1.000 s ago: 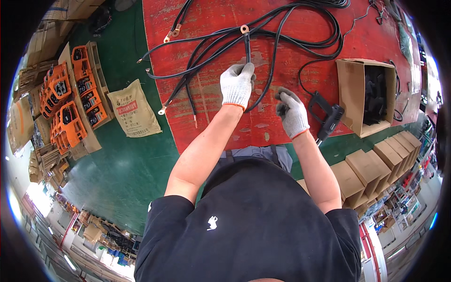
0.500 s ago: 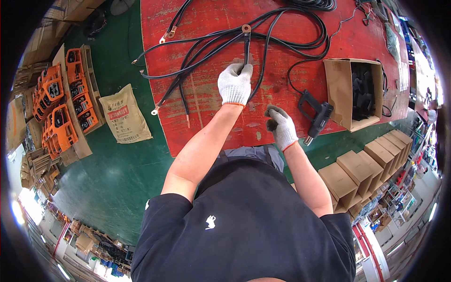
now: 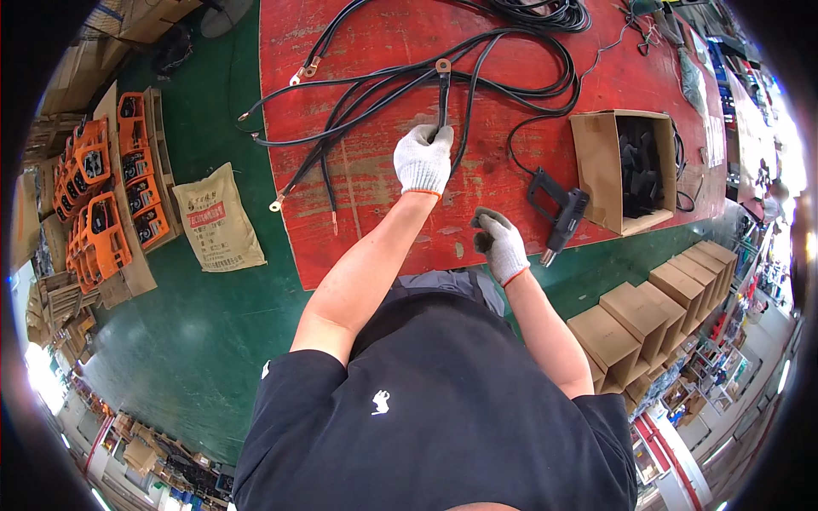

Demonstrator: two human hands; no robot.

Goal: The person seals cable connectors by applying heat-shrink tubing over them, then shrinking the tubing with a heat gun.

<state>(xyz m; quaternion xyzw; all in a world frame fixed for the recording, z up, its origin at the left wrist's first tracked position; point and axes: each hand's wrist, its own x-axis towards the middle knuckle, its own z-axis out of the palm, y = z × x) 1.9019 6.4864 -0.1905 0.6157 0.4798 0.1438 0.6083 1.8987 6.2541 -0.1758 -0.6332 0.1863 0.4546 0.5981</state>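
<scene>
My left hand (image 3: 423, 160), in a white knit glove with grey fingers, is closed round a thick black cable just below its end. That cable end (image 3: 443, 94) points away from me and carries a flat copper ring lug (image 3: 442, 66). Near the front edge of the red worktable (image 3: 383, 234) hovers my gloved right hand (image 3: 499, 244), thumb and fingers apart and nothing visible between them. Other black cables (image 3: 366, 119) loop across the table, several with copper lugs (image 3: 295, 79) toward the left edge. A black heat gun (image 3: 558, 213) lies right of my right hand, nozzle toward me.
An open cardboard box (image 3: 601, 170) of black parts stands on the table's right. Coiled cable (image 3: 545, 13) lies at the far side. Orange housings (image 3: 100, 238) and a woven sack (image 3: 219, 223) are on the left floor; cartons (image 3: 607, 328) line the right.
The view has shifted slightly, moving the table and its contents a little left. My left hand keeps its grip on the cable; my right hand stays apart from things.
</scene>
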